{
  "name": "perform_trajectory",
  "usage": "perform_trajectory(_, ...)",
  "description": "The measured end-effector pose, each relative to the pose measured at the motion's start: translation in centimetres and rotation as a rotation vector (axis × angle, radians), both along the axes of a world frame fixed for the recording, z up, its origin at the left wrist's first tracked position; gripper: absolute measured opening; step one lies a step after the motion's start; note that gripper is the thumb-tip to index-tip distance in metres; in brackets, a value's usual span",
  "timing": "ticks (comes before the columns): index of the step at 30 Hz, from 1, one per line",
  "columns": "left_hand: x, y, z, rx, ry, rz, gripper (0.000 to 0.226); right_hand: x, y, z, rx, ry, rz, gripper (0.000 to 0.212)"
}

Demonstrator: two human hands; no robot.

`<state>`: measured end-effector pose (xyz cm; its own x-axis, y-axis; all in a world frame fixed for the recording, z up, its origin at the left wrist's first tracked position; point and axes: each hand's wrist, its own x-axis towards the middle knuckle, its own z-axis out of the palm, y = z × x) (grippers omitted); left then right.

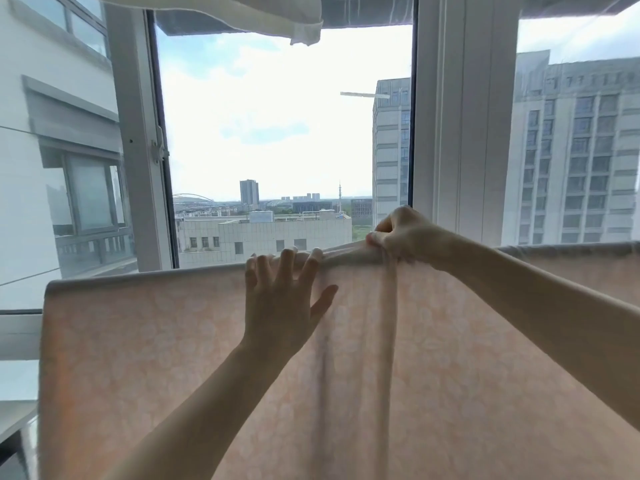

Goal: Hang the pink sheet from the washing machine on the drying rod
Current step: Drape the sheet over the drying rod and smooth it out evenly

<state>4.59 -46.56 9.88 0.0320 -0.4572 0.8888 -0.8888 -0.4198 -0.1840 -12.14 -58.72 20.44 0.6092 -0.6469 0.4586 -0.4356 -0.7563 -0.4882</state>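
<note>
The pink sheet (145, 358), with a faint pale flower print, hangs over the drying rod in front of me and fills the lower half of the view. The rod itself is hidden under the sheet's top fold (138, 278). My left hand (280, 299) lies flat on the sheet just below the fold, its straight, spread fingers reaching up onto the top edge. To the right, my right hand (405, 237) grips a bunched pleat of the sheet at the fold, and vertical creases run down from it.
Behind the sheet is a window with a white frame post (460, 133) and an open pane (138, 150) on the left. A white cloth (304, 26) hangs from above at the top. A ledge (17, 420) shows at the lower left.
</note>
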Motion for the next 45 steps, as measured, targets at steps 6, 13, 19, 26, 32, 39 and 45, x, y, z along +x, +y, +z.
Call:
perform_trajectory(6, -1.1, -0.2, 0.4, 0.034, 0.003, 0.027, 0.056, -1.8, -0.4, -3.4, -0.424, -0.191, -0.089, 0.020)
perform_trajectory(13, -5.2, -3.0, 0.0, 0.005, -0.049, -0.150, 0.053, -2.4, -0.9, -4.5, -0.463, -0.207, -0.103, 0.020)
perform_trajectory(19, -7.7, -6.0, -0.6, -0.066, -0.026, -0.115, 0.052, -3.8, -1.3, -5.4, -0.400, -0.292, -0.071, 0.019)
perform_trajectory(26, -7.0, -6.4, -0.7, -0.088, -0.048, -0.032, 0.053, -8.4, -3.1, -4.7, -0.362, -0.193, -0.059, 0.018)
perform_trajectory(32, -7.1, -6.3, -0.7, -0.125, -0.028, -0.023, 0.052, -9.0, -3.1, -4.1, -0.438, -0.129, -0.017, 0.013)
perform_trajectory(39, -6.7, -6.1, -0.9, -0.137, -0.048, -0.064, 0.054, -9.6, -3.2, -2.3, -0.646, -0.181, -0.222, 0.012)
perform_trajectory(45, -7.1, -6.6, -1.2, -0.126, -0.046, -0.095, 0.055, -11.4, -4.0, -4.5, -0.563, -0.162, -0.211, 0.015)
